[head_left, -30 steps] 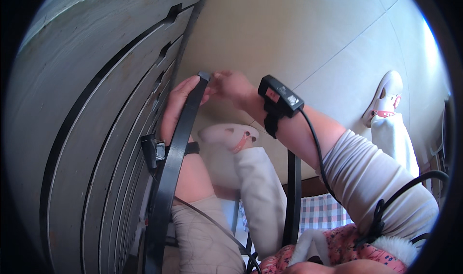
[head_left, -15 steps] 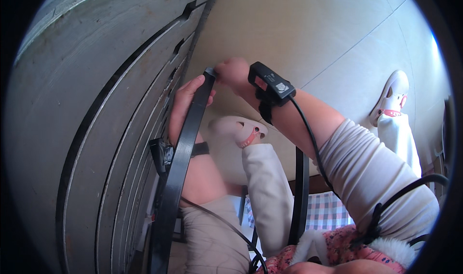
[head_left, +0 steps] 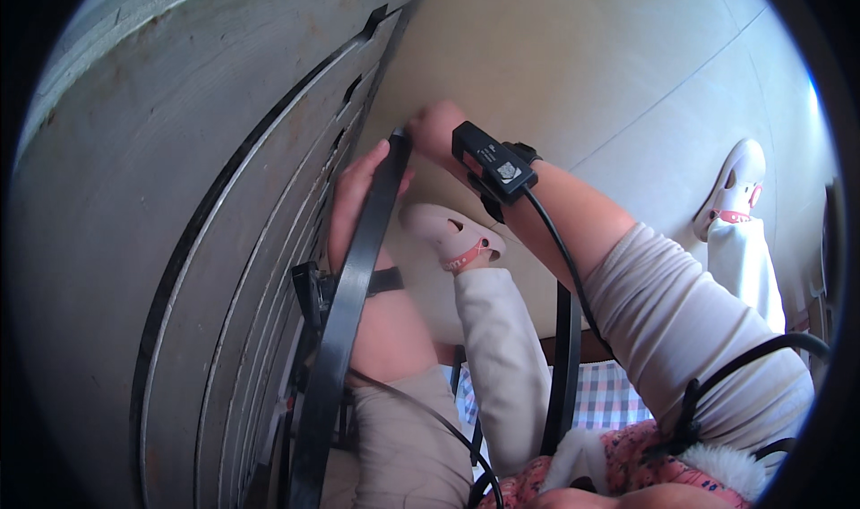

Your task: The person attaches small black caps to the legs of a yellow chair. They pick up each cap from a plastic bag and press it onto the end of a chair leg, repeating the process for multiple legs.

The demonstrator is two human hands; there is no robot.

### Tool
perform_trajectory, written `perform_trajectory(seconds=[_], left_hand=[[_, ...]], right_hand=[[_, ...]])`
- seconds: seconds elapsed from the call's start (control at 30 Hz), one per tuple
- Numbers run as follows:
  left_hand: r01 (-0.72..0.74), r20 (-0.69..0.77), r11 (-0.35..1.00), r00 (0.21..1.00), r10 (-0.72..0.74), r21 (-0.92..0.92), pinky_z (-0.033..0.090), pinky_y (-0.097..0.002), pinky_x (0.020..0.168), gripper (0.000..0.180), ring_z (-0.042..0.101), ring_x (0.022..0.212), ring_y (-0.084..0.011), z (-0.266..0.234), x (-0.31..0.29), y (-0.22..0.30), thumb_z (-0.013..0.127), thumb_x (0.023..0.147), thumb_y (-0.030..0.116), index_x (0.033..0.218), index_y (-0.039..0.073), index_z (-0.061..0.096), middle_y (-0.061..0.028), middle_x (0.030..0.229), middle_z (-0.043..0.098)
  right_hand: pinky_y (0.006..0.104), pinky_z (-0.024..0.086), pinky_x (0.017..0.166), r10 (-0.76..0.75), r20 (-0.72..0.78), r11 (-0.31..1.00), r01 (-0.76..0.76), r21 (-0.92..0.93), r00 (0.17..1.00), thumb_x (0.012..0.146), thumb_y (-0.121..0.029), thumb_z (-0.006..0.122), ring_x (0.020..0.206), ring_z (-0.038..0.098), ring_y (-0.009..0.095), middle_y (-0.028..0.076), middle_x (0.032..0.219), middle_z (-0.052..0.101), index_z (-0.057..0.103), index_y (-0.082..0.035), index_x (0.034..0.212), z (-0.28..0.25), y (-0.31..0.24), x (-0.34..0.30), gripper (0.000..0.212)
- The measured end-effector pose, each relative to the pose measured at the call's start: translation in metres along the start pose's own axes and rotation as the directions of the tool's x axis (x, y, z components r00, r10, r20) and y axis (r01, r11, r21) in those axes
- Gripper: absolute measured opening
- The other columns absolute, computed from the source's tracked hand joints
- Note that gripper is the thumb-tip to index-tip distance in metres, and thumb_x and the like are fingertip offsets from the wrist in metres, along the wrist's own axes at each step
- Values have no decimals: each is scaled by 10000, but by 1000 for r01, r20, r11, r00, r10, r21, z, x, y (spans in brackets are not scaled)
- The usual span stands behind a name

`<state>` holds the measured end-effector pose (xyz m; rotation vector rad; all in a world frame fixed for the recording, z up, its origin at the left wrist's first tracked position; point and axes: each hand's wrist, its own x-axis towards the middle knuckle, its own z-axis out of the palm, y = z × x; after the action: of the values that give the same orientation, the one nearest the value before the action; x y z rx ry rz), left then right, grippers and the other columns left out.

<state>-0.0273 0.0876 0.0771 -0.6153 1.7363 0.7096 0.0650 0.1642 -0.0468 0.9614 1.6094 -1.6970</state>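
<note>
A long black square metal bar (head_left: 356,285) slants up from the lower edge, its far end lying between my hands. My left hand (head_left: 360,191) is wrapped round the bar just below that end, thumb on one side and fingertips showing on the other. At the very tip my right hand (head_left: 436,131) is closed, with its fingers curled and slightly blurred against the bar's end. Whatever those fingers pinch is hidden. A small black device is strapped to each wrist, with a cable running down each arm.
Grey metal slats with dark gaps (head_left: 242,213) stand close on the left. Beige floor tiles (head_left: 582,52) spread beyond my hands. My white shoes (head_left: 736,182) rest on the floor. Another black bar (head_left: 563,366) rises by my leg, near a checked cloth (head_left: 609,397).
The bar, my left hand and the slats appear slightly farther right in the picture. My right wrist has turned a little, while its hand stays at the bar's end.
</note>
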Motion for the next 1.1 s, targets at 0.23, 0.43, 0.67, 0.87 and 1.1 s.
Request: perform_trajectory(seconds=[0.23,0.43,0.67,0.87,1.1], left_hand=[[-107,61,986,991,116,-126,555,-293,739,245,650,803,-205,-20,20,-13,553,929,170,1030,-46,611,-142,920,657],[-42,65,992,997,50,-121,558,-307,736,241,652,775,-210,-19,28,-14,598,909,181,993,-43,615,-143,880,659],[-94,49,989,994,100,-117,435,-238,633,237,578,675,-131,-10,22,-16,606,902,237,939,6,635,-66,779,629],[-113,-6,990,994,113,-79,409,-235,597,237,541,640,-109,-8,20,-16,628,890,259,899,23,646,-32,737,594],[-57,16,996,998,58,-68,418,-224,587,260,551,635,-99,-17,29,-20,626,896,260,948,6,653,-39,758,613]], right_hand=[[369,505,711,-156,-250,954,211,212,955,784,-205,641,799,649,329,157,809,663,694,-51,835,-20,-13,-32,171],[383,500,683,-409,-8,911,408,64,913,736,-182,680,754,637,313,113,768,666,706,-87,815,-44,-17,-17,126],[403,521,726,-394,181,791,433,-433,901,720,-109,633,835,649,334,146,801,667,689,-53,822,-42,-41,-9,130],[412,526,768,-441,216,788,491,-372,871,768,-108,603,901,638,362,172,926,661,640,9,909,-47,-51,-14,187],[448,500,758,-361,154,890,389,-237,920,769,-90,573,894,615,399,215,920,640,618,10,938,-31,-47,-9,202]])
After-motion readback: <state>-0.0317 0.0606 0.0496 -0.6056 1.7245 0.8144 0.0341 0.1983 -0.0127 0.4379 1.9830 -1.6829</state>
